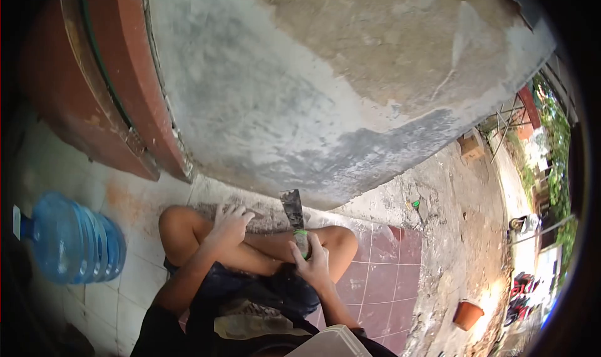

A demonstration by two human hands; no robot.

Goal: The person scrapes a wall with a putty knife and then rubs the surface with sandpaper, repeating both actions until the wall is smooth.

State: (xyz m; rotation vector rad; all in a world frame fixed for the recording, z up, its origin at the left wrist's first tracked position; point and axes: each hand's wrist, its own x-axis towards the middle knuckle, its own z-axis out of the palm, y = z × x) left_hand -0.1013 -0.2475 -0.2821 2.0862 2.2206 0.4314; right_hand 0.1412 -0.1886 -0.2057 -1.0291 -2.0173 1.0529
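My right hand is wrapped round the grey-and-green handle of a putty knife. Its broad, smeared blade points away from me, toward the foot of the wall, whose surface is patchy grey plaster over a browner layer. Over my crossed legs, my left hand lies at my right-angled knee and shin with its fingers apart and nothing in it. Grey dust and crumbs cover the floor strip between my legs and the wall.
On the left, a blue water jug lies on pale tiles. Close to my body is a translucent plastic container. Maroon tiles spread to the right, beside rough concrete with an orange-brown pot. A cardboard box stands farther off.
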